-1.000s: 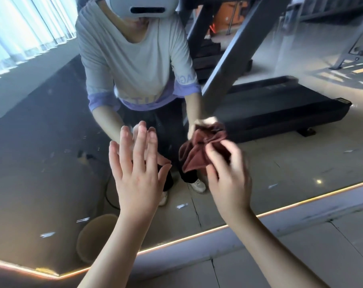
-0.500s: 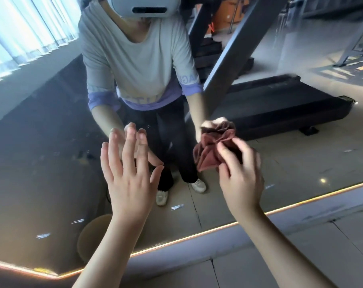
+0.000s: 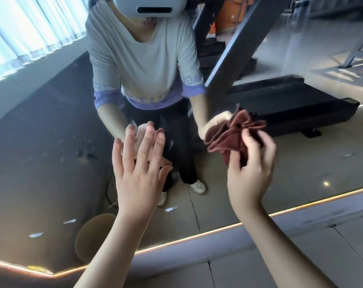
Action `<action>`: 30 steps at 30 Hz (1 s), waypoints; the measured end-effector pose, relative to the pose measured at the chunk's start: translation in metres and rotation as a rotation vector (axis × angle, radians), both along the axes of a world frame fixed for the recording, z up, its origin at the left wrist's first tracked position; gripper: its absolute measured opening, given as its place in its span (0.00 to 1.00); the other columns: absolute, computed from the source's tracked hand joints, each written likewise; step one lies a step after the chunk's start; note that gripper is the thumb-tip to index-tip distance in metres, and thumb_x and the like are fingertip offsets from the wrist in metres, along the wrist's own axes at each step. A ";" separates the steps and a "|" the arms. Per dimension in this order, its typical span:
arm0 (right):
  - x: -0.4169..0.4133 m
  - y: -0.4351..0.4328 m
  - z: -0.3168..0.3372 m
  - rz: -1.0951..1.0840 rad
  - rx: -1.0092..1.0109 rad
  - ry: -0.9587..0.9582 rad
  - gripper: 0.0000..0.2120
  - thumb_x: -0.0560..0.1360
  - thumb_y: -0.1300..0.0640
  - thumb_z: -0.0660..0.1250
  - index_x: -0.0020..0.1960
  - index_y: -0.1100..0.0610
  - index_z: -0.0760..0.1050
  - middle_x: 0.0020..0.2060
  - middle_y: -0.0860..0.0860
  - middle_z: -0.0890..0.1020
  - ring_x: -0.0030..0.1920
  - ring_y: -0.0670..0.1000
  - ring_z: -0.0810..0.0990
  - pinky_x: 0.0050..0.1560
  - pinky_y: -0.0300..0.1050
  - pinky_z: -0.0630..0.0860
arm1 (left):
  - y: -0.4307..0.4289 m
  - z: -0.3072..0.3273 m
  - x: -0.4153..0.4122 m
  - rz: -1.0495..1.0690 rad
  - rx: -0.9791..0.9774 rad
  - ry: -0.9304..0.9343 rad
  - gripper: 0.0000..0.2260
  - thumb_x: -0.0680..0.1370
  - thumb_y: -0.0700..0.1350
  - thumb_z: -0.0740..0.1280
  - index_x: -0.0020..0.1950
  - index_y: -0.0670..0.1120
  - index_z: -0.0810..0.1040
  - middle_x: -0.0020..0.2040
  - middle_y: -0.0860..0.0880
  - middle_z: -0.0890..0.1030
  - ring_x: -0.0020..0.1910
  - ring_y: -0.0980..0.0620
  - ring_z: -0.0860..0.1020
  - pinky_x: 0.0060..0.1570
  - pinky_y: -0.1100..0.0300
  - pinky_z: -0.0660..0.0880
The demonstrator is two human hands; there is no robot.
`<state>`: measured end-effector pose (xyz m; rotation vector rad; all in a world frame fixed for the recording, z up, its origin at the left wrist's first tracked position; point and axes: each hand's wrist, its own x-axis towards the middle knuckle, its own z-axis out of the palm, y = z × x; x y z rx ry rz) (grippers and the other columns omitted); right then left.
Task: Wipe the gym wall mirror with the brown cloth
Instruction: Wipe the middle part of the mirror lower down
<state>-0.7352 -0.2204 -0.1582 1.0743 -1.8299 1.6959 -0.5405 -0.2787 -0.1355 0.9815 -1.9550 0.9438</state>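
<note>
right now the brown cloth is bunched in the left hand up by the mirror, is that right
Not quite: the cloth is bunched in the right hand, not the left. The head view shows that hand's fingers curled round it up by the mirror, while the left hand is open with straight fingers and holds nothing.

Reflection in mirror (image 3: 41,142) showed: white headset (image 3: 149,7), pale grey elbow-length top (image 3: 143,65) with lilac cuffs and hem, lettering on sleeve bands, black trousers (image 3: 176,121), white shoes (image 3: 198,187). Forearms (image 3: 114,246) were bare.
</note>
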 end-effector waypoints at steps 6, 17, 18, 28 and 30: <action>-0.006 0.003 -0.008 0.125 0.085 0.336 0.15 0.72 0.66 0.68 0.56 0.55 0.83 0.59 0.55 0.77 0.53 0.57 0.75 0.48 0.45 0.74 | 0.002 -0.002 -0.002 0.030 0.001 0.011 0.31 0.75 0.47 0.73 0.76 0.43 0.66 0.76 0.43 0.63 0.74 0.35 0.62 0.73 0.37 0.58; -0.036 0.008 -0.007 0.138 0.099 0.363 0.15 0.72 0.65 0.67 0.56 0.56 0.82 0.60 0.54 0.75 0.54 0.58 0.74 0.46 0.48 0.75 | 0.009 -0.010 -0.042 -0.093 0.036 -0.027 0.32 0.75 0.46 0.74 0.76 0.43 0.66 0.76 0.45 0.63 0.75 0.37 0.61 0.78 0.43 0.50; -0.047 0.008 -0.003 0.103 0.075 0.330 0.15 0.71 0.66 0.68 0.56 0.57 0.82 0.60 0.55 0.76 0.54 0.59 0.75 0.48 0.48 0.74 | 0.008 -0.010 -0.047 -0.076 0.029 -0.023 0.33 0.75 0.47 0.74 0.76 0.44 0.65 0.76 0.46 0.63 0.75 0.37 0.61 0.78 0.43 0.50; -0.049 0.014 -0.014 0.169 0.161 0.321 0.16 0.73 0.62 0.64 0.59 0.52 0.75 0.60 0.54 0.74 0.55 0.59 0.76 0.41 0.48 0.77 | 0.005 -0.019 -0.050 -0.035 -0.004 -0.019 0.34 0.76 0.48 0.74 0.77 0.45 0.63 0.76 0.46 0.63 0.77 0.39 0.57 0.76 0.40 0.54; -0.066 0.014 -0.009 0.131 0.139 0.298 0.16 0.71 0.63 0.65 0.57 0.53 0.78 0.59 0.55 0.76 0.55 0.60 0.77 0.42 0.48 0.77 | 0.005 -0.023 -0.051 -0.032 -0.002 -0.017 0.32 0.77 0.48 0.73 0.77 0.44 0.64 0.76 0.45 0.63 0.77 0.40 0.57 0.75 0.39 0.55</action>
